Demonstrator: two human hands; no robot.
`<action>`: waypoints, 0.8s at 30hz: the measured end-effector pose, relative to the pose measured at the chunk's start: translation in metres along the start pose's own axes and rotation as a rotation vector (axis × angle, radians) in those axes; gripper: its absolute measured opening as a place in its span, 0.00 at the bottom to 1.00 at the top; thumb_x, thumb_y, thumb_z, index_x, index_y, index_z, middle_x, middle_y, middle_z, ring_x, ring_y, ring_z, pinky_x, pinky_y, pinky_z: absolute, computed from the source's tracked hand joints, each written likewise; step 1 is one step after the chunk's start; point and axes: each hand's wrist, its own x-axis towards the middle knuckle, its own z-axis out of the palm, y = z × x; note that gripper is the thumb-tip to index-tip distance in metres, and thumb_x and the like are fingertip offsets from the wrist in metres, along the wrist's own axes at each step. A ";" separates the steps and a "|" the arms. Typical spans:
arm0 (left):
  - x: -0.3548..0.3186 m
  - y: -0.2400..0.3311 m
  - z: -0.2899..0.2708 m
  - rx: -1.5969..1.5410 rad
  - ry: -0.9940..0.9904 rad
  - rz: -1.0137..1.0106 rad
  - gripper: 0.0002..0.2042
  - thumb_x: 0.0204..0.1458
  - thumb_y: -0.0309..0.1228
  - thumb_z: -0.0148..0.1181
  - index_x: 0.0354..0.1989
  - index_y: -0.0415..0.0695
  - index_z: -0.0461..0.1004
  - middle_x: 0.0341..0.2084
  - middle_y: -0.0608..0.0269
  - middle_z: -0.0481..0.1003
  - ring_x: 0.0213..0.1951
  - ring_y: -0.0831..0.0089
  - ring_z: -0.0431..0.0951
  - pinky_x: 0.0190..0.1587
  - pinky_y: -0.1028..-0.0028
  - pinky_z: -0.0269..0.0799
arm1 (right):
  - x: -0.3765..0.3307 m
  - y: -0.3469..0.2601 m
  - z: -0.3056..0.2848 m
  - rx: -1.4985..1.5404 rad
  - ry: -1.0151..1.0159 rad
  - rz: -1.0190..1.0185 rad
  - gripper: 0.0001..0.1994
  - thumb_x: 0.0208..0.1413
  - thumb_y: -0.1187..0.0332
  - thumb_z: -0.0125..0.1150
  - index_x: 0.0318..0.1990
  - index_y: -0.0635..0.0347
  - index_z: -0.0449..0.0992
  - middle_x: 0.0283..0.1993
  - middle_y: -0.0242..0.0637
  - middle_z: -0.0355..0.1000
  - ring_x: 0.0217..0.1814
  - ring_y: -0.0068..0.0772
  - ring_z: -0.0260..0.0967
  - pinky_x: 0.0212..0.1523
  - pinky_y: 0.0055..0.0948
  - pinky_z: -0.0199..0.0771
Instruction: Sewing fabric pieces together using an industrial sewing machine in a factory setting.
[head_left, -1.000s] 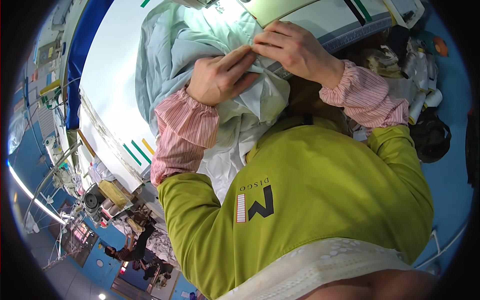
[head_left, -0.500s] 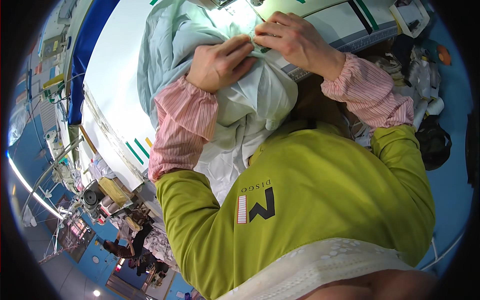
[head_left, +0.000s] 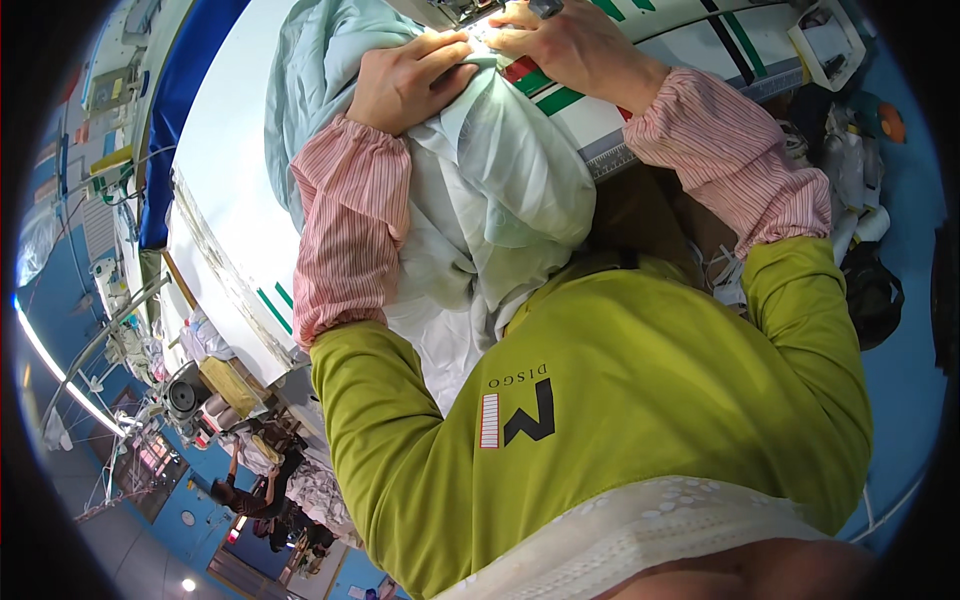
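A pale blue-white piece of fabric (head_left: 520, 170) is bunched over the front edge of a sewing table and hangs toward my lap. My left hand (head_left: 412, 80) lies on it with fingers bent, gripping its upper part just below the lit head of a sewing machine (head_left: 450, 10). My right hand (head_left: 575, 50) pinches the fabric's edge beside the machine's needle area, fingertips close to those of the left. The fingertips and the metal parts overlap there, so the exact contact point is hard to see. Pink striped sleeve covers are on both my forearms.
A ruler strip (head_left: 610, 160) runs along the table's front edge, with green, red and black tape near it. A white tray (head_left: 828, 45) stands at the far right. Bagged items (head_left: 850, 160) lie to the right. Another person (head_left: 240, 495) works in the left background.
Both hands have moved away from me, up to the machine head, taking the fabric along. Red and green tape now shows beneath my right hand.
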 end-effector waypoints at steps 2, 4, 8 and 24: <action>0.000 -0.001 -0.001 0.001 -0.024 -0.024 0.11 0.48 0.39 0.69 0.39 0.53 0.81 0.40 0.70 0.80 0.34 0.70 0.82 0.32 0.72 0.79 | -0.001 -0.001 0.000 -0.072 0.097 -0.060 0.05 0.49 0.67 0.59 0.26 0.55 0.73 0.24 0.43 0.69 0.37 0.47 0.69 0.44 0.44 0.67; 0.000 0.001 -0.002 0.021 -0.021 -0.021 0.11 0.48 0.39 0.69 0.39 0.53 0.81 0.40 0.71 0.80 0.34 0.70 0.83 0.32 0.73 0.79 | -0.003 -0.002 -0.001 0.100 0.026 0.143 0.05 0.48 0.67 0.59 0.25 0.55 0.73 0.21 0.42 0.67 0.37 0.48 0.68 0.42 0.44 0.67; 0.000 0.006 -0.006 -0.015 -0.104 -0.110 0.09 0.48 0.33 0.69 0.38 0.47 0.82 0.42 0.66 0.81 0.41 0.66 0.83 0.41 0.71 0.81 | -0.005 0.001 -0.001 0.111 -0.072 0.092 0.04 0.48 0.67 0.59 0.26 0.55 0.75 0.23 0.44 0.68 0.36 0.48 0.68 0.40 0.44 0.68; -0.003 0.006 -0.002 -0.005 -0.060 -0.135 0.11 0.47 0.33 0.71 0.39 0.47 0.82 0.42 0.67 0.81 0.37 0.68 0.83 0.36 0.71 0.80 | -0.006 -0.002 -0.003 0.065 -0.032 0.164 0.05 0.49 0.68 0.55 0.27 0.57 0.76 0.32 0.48 0.66 0.38 0.48 0.68 0.40 0.43 0.67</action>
